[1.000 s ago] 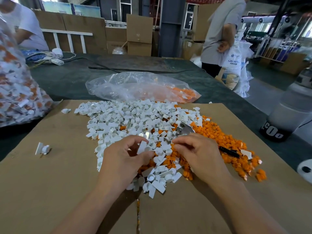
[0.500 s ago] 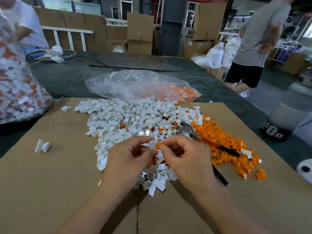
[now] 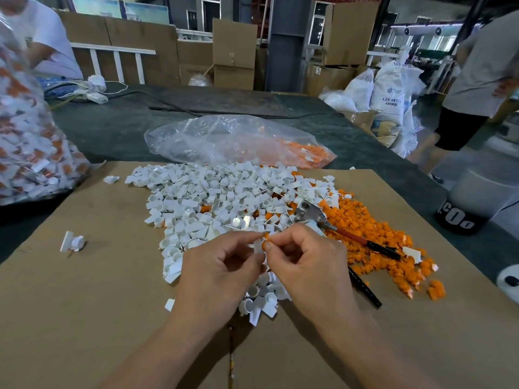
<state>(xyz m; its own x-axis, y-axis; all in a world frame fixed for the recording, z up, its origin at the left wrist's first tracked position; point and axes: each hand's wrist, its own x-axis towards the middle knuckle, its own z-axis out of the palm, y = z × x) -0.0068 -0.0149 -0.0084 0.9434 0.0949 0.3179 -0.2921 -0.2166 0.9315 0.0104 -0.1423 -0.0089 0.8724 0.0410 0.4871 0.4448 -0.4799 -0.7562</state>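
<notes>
A heap of small white plastic parts (image 3: 213,200) lies on a brown cardboard sheet (image 3: 84,318), with a heap of small orange caps (image 3: 373,234) to its right. My left hand (image 3: 216,273) pinches a white part (image 3: 257,245) just above the heaps. My right hand (image 3: 311,265) pinches a small orange cap (image 3: 265,244) and holds it against that white part. Pliers with red and black handles (image 3: 337,228) lie on the orange heap, beyond my right hand.
A clear bag (image 3: 224,138) with orange caps lies behind the heaps. A large filled bag (image 3: 28,141) stands at the left edge. One assembled white piece (image 3: 71,242) lies alone on the cardboard at left. People stand at far left and far right. A grey container (image 3: 477,197) stands right.
My hands lifted off the heap and came together, each with a part. The pliers my right hand covered a second ago now lie free. The person at right walked further right.
</notes>
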